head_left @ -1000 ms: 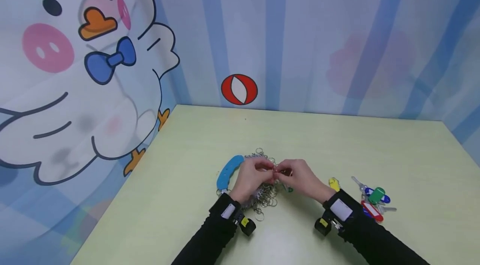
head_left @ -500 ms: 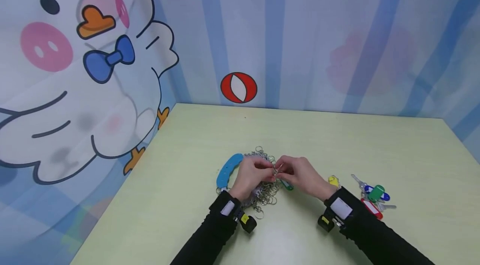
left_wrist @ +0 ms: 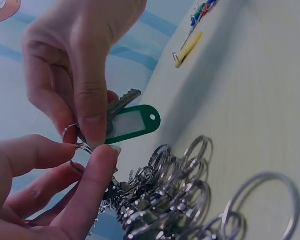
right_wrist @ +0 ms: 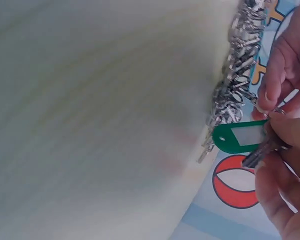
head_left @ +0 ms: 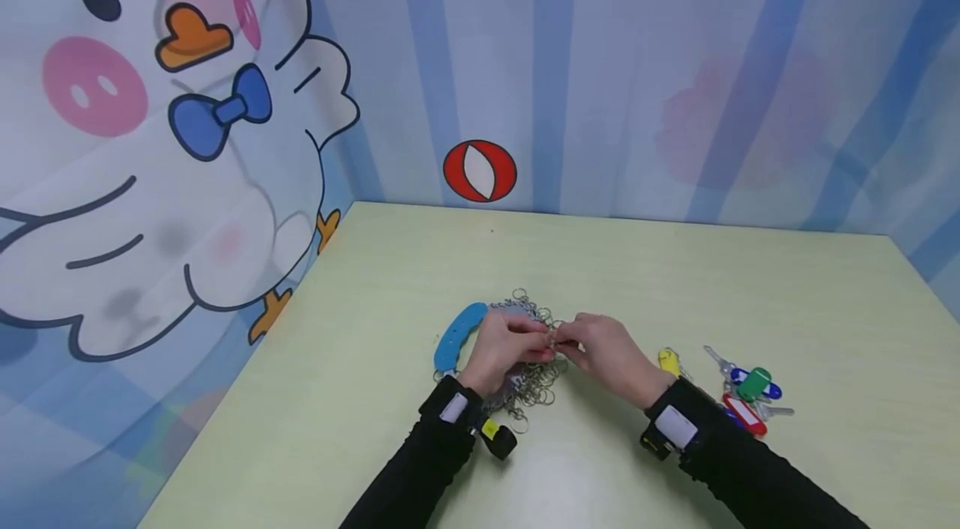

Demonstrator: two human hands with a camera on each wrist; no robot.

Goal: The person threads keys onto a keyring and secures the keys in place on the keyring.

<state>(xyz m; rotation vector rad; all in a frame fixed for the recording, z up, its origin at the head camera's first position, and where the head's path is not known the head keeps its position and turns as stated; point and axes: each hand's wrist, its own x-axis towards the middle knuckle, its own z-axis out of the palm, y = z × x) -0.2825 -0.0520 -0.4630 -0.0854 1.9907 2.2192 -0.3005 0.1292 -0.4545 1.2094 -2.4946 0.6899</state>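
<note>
At left on the smooth pale table, shows a curved blue handle, then tangled shiny rings. Above these, pinches a thin wire ring in the left hand; just right, grasps a toothed metal key and flat green tag in the right hand. Farther right, shows bright plastic tags.

From the head view we see soft, even light, a pale glare on the worktop between the sleeves and faint shadows beside them. Our left-wrist view has a bluish cast, a broad shadow band and a blurred near ring; our right-wrist view is dim and hazy.
</note>
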